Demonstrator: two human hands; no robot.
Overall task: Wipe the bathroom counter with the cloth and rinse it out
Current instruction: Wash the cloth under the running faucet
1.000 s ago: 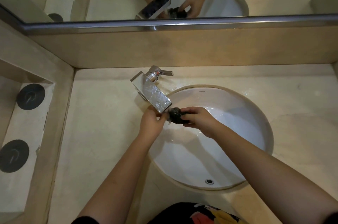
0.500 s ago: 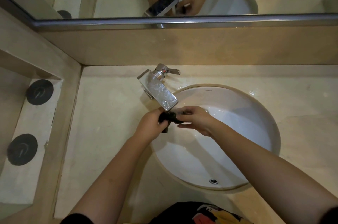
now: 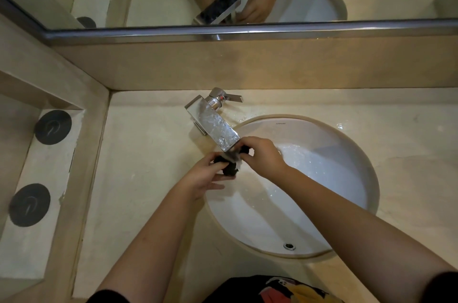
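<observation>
Head view, nearest first: two bare forearms reach over the sink (image 3: 366, 206), whose drain (image 3: 289, 246) sits open at the near side. Above the basin's left rim the left hand (image 3: 202, 180) curls around a small dark cloth (image 3: 229, 169), and the right hand (image 3: 264, 156) pinches its other end, so both are grasping it, wadded, right under the lip of the faucet (image 3: 214, 126). Water seems to run over it and ripples across the bowl. Held this close to the rim, the wad could throw spray or drip onto the counter (image 3: 148, 166), undoing the wipe; wet patches already glint beside the faucet base. The knuckles sit almost against the spout's square edge, so a hard wring may knock them. Farther back, the lever (image 3: 234, 97) is swung to the right, so splashing probably goes on until someone closes it.
</observation>
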